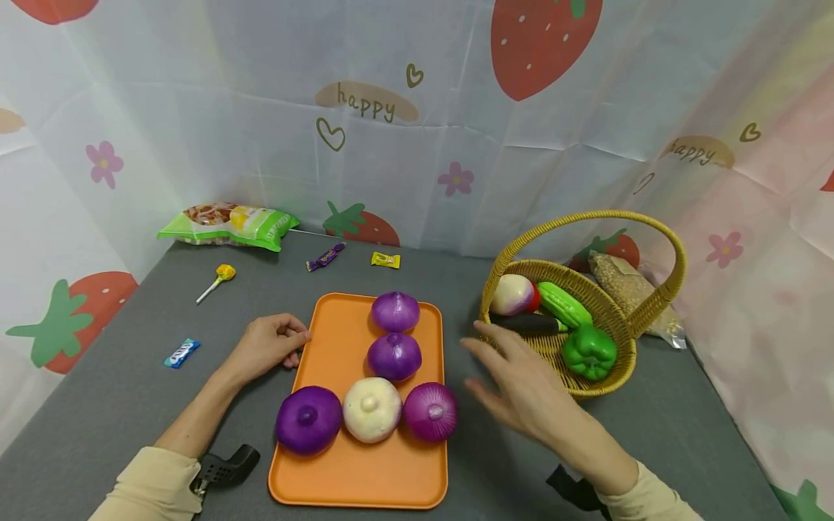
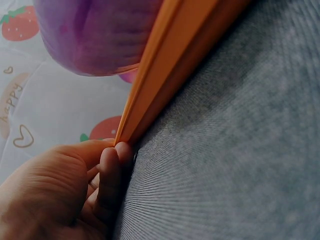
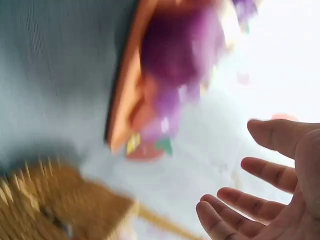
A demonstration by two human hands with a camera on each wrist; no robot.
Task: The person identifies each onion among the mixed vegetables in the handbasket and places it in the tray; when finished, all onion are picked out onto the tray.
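Observation:
An orange tray [image 1: 358, 477] lies on the table, bearing several toy vegetables. A dark purple one [image 1: 309, 421], a cream-white one [image 1: 372, 410] and a striped purple onion [image 1: 431, 412] sit in a row. Two purple onions [image 1: 394, 311] stand one behind the other further back. My left hand [image 1: 270, 345] pinches the tray's left rim between thumb and fingers, as the left wrist view shows. My right hand [image 1: 524, 387] hovers between the tray and a woven basket [image 1: 615, 311], its fingers spread and holding nothing.
The basket holds a green pepper [image 1: 589, 352], a ridged green vegetable [image 1: 564, 305], an eggplant [image 1: 529, 323] and a white-purple turnip [image 1: 512, 294]. Around the tray lie a lollipop [image 1: 225, 273], wrapped candies [image 1: 386, 260] and a green snack bag [image 1: 231, 225]. Another bag [image 1: 628, 289] stands behind the basket.

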